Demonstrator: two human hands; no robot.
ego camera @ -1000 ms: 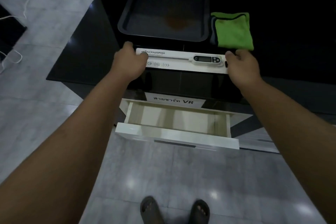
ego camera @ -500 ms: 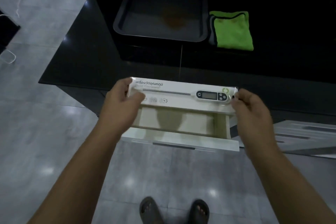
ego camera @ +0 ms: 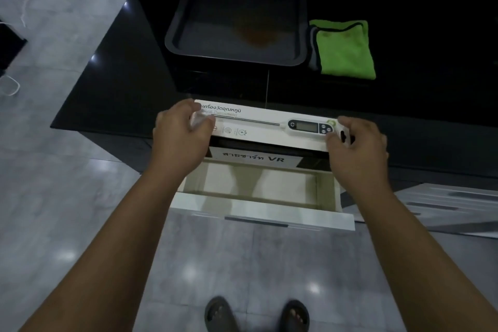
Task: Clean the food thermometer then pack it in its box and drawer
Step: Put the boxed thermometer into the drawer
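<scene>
A long white thermometer box (ego camera: 269, 127) is hanging level between two hands, its long axis running hand to hand. The left hand (ego camera: 180, 137) and right hand (ego camera: 358, 148) are each gripping one end. The open drawer (ego camera: 258, 207) is waiting just below.

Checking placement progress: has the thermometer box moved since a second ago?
Yes. The thermometer box has come away from the black tray toward the open drawer; the left hand and right hand grip its ends.
</scene>
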